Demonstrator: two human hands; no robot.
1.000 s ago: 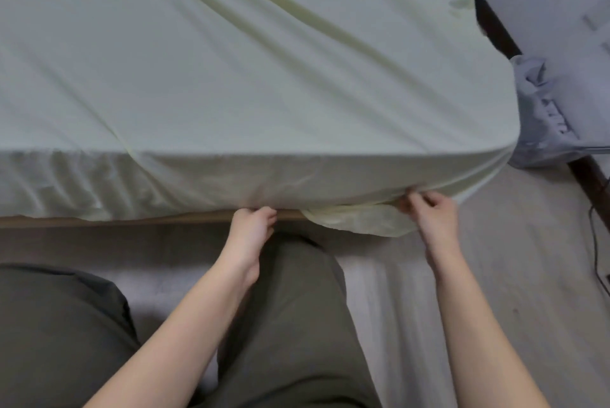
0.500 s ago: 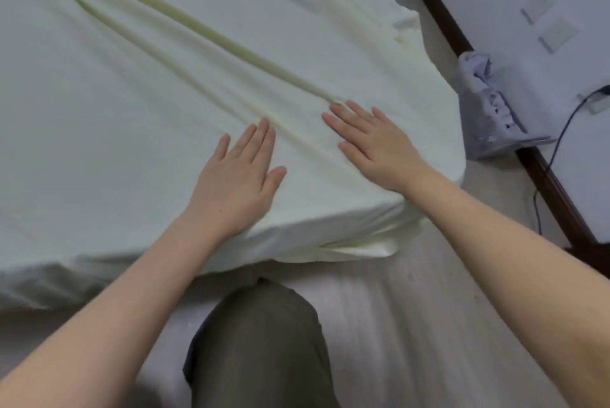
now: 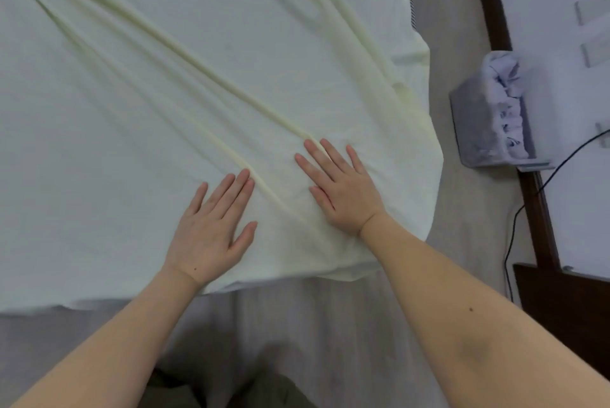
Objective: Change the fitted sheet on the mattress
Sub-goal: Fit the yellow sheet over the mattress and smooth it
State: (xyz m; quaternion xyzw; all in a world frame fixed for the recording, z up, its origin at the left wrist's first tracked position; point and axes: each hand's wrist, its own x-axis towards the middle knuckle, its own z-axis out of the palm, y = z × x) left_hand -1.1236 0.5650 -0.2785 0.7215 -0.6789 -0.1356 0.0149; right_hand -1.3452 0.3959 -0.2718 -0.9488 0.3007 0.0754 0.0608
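A pale yellow-green fitted sheet covers the mattress and fills most of the view. Long diagonal creases run across it from the upper left toward the near right corner. My left hand lies flat on the sheet near the front edge, fingers straight. My right hand presses flat on the sheet just to the right, across one crease, close to the mattress's near right corner. Neither hand holds any fabric. The mattress itself is hidden under the sheet.
A grey basket with crumpled pale cloth stands on the floor at the right, against the wall. A dark wooden baseboard and a black cable run along the wall. A strip of light floor lies between bed and wall.
A second ago both hands gripped the sheet's hem under the mattress edge. They have let go and now lie flat on top, sliding slightly along the sheet since half a second ago.
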